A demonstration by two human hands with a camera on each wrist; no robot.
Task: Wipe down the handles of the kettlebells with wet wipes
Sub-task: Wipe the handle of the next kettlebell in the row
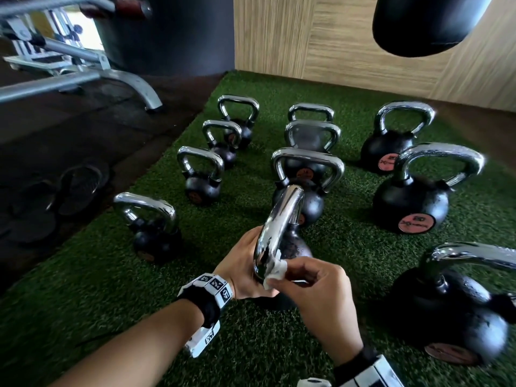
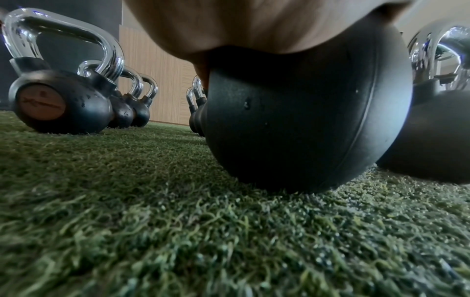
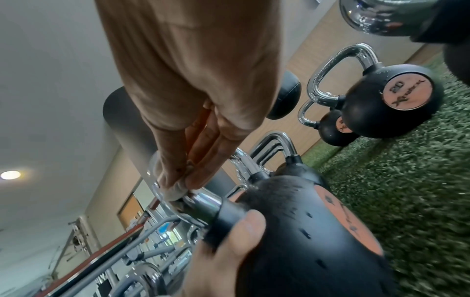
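A black kettlebell (image 1: 294, 247) lies tilted on the green turf, its chrome handle (image 1: 282, 219) pointing up and away from me. My left hand (image 1: 245, 261) grips it low down where the handle meets the ball; its thumb (image 3: 229, 241) lies on the black neck. My right hand (image 1: 291, 275) pinches a crumpled white wet wipe (image 1: 276, 270) and presses it on the near bend of the handle. In the right wrist view the fingers (image 3: 201, 160) hold the wipe (image 3: 175, 191) on the chrome. The left wrist view shows the ball (image 2: 305, 120) under my palm.
Several other kettlebells stand in rows on the turf (image 1: 111, 303), the nearest at the right (image 1: 452, 303) and left (image 1: 150, 227). A black punching bag (image 1: 427, 23) hangs top right. A grey gym machine (image 1: 83, 76) and black sandals (image 1: 81, 188) are on the dark floor at left.
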